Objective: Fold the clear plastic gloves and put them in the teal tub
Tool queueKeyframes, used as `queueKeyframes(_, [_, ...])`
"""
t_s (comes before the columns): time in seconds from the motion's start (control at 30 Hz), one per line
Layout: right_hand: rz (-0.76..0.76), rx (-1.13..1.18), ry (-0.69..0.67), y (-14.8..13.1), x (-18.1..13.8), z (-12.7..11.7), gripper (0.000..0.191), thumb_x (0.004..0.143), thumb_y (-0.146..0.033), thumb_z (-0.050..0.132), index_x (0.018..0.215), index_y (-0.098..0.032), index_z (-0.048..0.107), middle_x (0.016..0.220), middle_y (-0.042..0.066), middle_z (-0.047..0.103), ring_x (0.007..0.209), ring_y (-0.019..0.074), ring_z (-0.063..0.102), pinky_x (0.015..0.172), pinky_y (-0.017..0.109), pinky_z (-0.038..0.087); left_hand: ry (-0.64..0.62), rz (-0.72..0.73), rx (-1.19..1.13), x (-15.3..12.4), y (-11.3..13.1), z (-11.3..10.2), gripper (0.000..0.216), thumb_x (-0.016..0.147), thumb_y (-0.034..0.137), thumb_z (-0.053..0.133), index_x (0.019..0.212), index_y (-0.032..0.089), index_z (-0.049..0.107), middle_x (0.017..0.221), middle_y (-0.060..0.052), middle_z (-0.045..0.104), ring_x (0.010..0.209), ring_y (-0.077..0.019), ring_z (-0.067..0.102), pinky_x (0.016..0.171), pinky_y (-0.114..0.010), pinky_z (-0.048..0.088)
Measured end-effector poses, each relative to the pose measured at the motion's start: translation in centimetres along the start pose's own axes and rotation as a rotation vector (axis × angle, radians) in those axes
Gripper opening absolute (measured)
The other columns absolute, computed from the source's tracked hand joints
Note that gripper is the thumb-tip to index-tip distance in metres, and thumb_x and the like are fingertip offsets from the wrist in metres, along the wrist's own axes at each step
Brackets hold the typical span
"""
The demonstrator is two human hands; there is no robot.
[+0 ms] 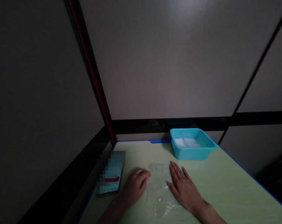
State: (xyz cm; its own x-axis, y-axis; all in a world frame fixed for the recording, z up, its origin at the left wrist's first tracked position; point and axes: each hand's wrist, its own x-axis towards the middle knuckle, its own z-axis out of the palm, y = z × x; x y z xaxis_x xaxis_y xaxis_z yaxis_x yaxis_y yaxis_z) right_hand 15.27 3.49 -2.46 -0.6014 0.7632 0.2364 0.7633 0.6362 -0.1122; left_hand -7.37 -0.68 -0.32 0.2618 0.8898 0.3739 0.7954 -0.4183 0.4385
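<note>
A clear plastic bag (158, 183) lies flat on the pale green table (225, 186) in front of me. My left hand (134, 186) rests at the bag's left edge, palm down, with the fingers loosely curled and touching the plastic. My right hand (184, 188) lies flat on the bag's right side, fingers stretched out and together, pointing away from me. Neither hand grips anything.
A teal plastic tub (192, 151) with something white and clear inside stands at the back of the table. A phone (109, 175) with a lit screen lies at the left edge. Grey partition walls with dark frames close in the table behind and left.
</note>
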Motion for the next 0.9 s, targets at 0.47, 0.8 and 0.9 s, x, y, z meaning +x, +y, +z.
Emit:
queueKeyframes(0.47, [-0.002, -0.031, 0.0, -0.7, 0.7, -0.2, 0.05, 0.087, -0.031, 0.026, 0.131, -0.005, 0.026, 0.137, 0.013, 0.019, 0.126, 0.0213, 0.015, 0.101, 0.04, 0.021, -0.238, -0.006, 0.152, 2.1, 5.0, 1.7, 0.07, 0.074, 0.039, 0.049, 0.131, 0.008, 0.024, 0.138, -0.013, 0.018, 0.126, -0.0241, 0.018, 0.102, -0.037, 0.022])
queueKeyframes(0.8, [0.026, -0.087, -0.073, -0.8, 0.6, -0.2, 0.055, 0.089, -0.038, 0.016, 0.131, -0.004, 0.024, 0.137, 0.014, 0.015, 0.126, 0.0235, 0.014, 0.101, 0.043, 0.02, -0.403, 0.034, 0.303, 2.6, 3.7, 3.1, 0.077, 0.078, 0.058, 0.033, 0.133, 0.008, 0.014, 0.14, -0.014, 0.005, 0.128, -0.0228, 0.003, 0.104, -0.037, 0.011])
queueKeyframes(0.9, [0.037, -0.074, -0.076, -0.8, 0.6, -0.2, 0.056, 0.089, -0.04, 0.015, 0.131, -0.004, 0.023, 0.137, 0.013, 0.014, 0.126, 0.0234, 0.014, 0.101, 0.043, 0.019, -0.389, 0.02, 0.327, 2.1, 2.5, 2.6, 0.076, 0.079, 0.055, 0.035, 0.134, 0.008, 0.013, 0.14, -0.013, 0.005, 0.128, -0.0214, 0.003, 0.104, -0.035, 0.011])
